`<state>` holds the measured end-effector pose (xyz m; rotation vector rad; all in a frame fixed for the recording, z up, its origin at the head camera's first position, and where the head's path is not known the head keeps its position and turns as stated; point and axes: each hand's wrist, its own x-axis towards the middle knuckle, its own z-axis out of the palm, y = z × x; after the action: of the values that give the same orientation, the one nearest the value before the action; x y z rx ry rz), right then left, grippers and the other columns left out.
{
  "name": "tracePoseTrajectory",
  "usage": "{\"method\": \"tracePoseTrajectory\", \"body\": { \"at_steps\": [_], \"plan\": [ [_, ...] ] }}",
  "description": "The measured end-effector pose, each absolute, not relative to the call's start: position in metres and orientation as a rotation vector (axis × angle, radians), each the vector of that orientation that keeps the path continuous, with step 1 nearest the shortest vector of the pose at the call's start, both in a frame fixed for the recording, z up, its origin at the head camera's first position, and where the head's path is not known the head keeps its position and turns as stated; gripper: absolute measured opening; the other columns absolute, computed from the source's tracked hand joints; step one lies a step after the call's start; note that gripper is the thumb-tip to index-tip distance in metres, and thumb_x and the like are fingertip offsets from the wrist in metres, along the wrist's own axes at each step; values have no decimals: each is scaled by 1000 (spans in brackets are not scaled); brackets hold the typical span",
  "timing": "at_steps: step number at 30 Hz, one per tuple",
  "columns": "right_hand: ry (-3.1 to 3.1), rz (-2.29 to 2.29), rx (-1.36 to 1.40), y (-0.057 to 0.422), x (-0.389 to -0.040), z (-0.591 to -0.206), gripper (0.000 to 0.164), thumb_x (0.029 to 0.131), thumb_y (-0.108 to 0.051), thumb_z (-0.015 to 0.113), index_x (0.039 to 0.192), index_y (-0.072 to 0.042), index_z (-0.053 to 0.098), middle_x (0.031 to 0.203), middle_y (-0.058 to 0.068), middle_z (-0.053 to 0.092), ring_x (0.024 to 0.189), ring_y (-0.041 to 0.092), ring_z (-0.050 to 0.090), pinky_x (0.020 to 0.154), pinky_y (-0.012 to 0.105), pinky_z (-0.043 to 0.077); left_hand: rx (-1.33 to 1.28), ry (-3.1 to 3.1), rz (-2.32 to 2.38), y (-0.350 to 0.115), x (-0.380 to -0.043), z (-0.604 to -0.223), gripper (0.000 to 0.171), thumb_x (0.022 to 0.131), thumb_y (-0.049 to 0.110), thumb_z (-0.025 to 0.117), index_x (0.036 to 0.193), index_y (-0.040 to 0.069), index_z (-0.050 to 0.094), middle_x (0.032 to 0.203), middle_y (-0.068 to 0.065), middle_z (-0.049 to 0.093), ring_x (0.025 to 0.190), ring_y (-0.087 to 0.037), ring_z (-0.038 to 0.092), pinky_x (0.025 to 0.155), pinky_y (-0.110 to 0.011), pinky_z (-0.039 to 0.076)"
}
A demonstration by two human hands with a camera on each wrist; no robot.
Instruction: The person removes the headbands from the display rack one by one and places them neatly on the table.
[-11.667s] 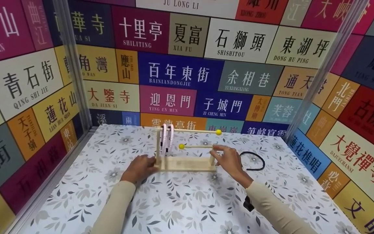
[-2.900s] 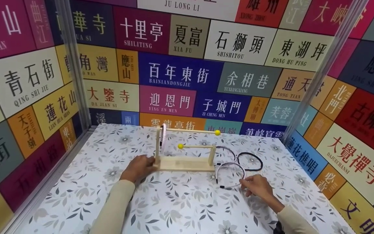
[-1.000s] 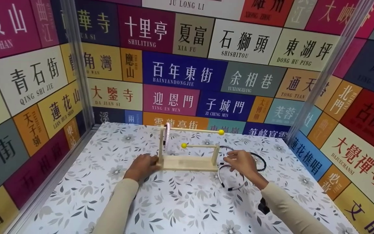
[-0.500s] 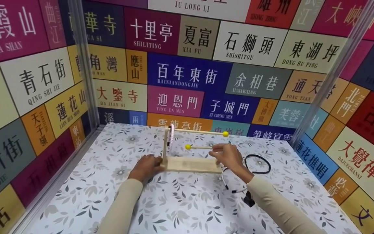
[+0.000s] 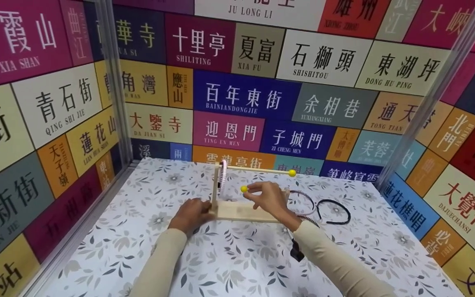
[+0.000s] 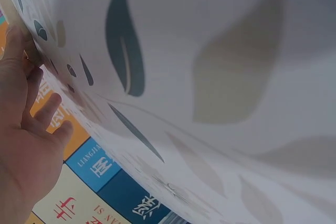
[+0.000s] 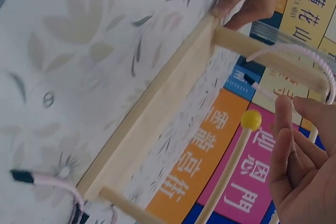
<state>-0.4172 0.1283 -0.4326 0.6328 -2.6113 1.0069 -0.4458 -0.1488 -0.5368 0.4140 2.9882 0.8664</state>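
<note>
Table (image 5: 237, 264) with floral cover carries a wooden rack (image 5: 241, 211) at centre. Left hand (image 5: 191, 214) rests on the rack's left base end, fingers straight. Right hand (image 5: 268, 199) is at the lower rod (image 7: 223, 179), fingers loosely curled, gripping nothing visible. One headband (image 5: 222, 177) hangs on the upper rod, far left. Black headband (image 5: 336, 210) lies right of rack.

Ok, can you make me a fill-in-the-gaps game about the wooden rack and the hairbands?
1. The left hand rests against the light wooden rack at its ____ end.
2. The right hand reaches beside the ____ ball tipping the lower rod.
3. One pink-and-white hairband hangs on the ____ rod.
4. The thin black hairband lies on the ____ tablecloth.

Missing words: left; yellow; upper; floral
</note>
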Motion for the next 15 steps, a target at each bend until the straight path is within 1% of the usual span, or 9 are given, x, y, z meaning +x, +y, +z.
{"method": "tracePoseTrajectory", "body": {
  "at_steps": [4, 9, 12, 15],
  "plan": [
    [-2615, 1032, 672, 108, -416, -432, 35, 90, -35, 82, 116, -11, 79, 102, 5, 80, 47, 7, 65, 38, 22, 35, 383, 2982, 846, -148, -446, -537, 23, 91, 34, 81, 111, 25, 75, 92, 7, 65, 84, -16, 61, 85, -40, 54],
    [-2644, 987, 664, 85, -414, -431, 42, 88, -43, 83, 118, -15, 79, 99, 0, 80, 46, 4, 64, 41, 23, 44, 381, 2994, 817, -148, -445, -536, 26, 91, 33, 80, 114, 24, 75, 92, 6, 65, 87, -16, 61, 88, -42, 54],
    [-2652, 961, 650, 74, -414, -432, 43, 87, -45, 84, 117, -15, 79, 96, 0, 80, 46, 3, 64, 44, 26, 49, 421, 3010, 804, -148, -445, -536, 24, 92, 32, 80, 113, 22, 75, 91, 5, 66, 85, -16, 61, 86, -41, 54],
    [-2648, 944, 628, 66, -414, -433, 44, 86, -45, 84, 115, -13, 79, 92, 1, 80, 46, 4, 64, 44, 28, 51, 454, 3034, 800, -148, -445, -536, 19, 92, 32, 80, 108, 22, 75, 88, 6, 65, 82, -16, 61, 82, -40, 53]
  ]
}}
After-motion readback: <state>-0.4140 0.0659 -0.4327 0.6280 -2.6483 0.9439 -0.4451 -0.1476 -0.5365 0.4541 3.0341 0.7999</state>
